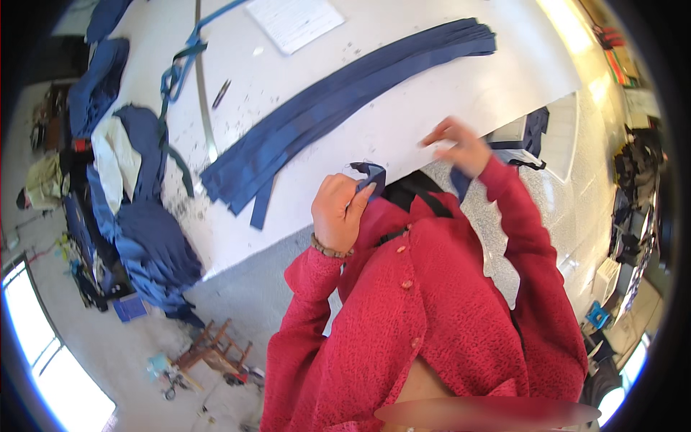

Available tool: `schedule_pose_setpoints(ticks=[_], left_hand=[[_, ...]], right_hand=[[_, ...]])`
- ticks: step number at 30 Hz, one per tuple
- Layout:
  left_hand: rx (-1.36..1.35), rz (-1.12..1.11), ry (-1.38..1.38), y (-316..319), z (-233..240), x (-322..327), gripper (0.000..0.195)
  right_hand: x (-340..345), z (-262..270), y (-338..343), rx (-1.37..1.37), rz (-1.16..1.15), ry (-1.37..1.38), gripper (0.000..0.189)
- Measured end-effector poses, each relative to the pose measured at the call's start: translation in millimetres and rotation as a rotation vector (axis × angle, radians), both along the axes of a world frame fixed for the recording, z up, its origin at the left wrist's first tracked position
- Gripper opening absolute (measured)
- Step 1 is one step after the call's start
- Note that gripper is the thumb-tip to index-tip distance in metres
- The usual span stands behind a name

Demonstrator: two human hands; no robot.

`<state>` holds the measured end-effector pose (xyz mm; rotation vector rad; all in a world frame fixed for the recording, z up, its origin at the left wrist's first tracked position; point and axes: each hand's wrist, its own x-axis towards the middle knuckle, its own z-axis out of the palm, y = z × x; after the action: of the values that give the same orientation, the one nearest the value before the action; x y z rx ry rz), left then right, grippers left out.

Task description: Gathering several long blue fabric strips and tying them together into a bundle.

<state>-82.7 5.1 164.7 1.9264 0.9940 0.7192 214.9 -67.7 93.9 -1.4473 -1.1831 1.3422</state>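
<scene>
My left hand (337, 208), with a beaded bracelet on the wrist, pinches a dark blue fabric strip (377, 175) between thumb and fingers, just off the table's near edge. Loose threads stick out from the strip's end. My right hand (463, 152) is blurred, raised to the right near the same edge, thumb and forefinger apart. Directly below it hangs a piece of blue cloth (459, 184); whether the curled fingers hold it cannot be made out. Beyond my hands, a long stack of blue fabric strips (324, 113) lies slantwise across the white table (432, 108).
Thread clippers (221, 94), a metal ruler (203, 97), a blue cord (186, 65) and a written sheet (294, 21) lie on the table. Blue garments (154, 237) are heaped at its left edge. A wooden stool (216, 348) stands on the floor; a bin with cloth (532, 137) is at right.
</scene>
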Motion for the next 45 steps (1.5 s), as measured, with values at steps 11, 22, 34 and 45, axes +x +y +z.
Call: schedule_pose_setpoints(ticks=[11,22,34,45], left_hand=[[-0.957,-0.308,-0.3,19,-61,41,0.018],[-0.831,0.081,0.077,55,-106,-119,0.007],[-0.172,0.104,0.682,141,-159,-214,0.023],[0.259,0.438,0.63,160,-158,-77,0.036]], right_hand=[[-41,87,74,0.011,-0.059,0.377,0.024],[208,-38,61,0.038,-1.07,0.342,0.028],[295,-175,75,-0.216,-1.188,-0.036,0.042],[258,-180,107,-0.22,-1.089,-0.404,0.028]])
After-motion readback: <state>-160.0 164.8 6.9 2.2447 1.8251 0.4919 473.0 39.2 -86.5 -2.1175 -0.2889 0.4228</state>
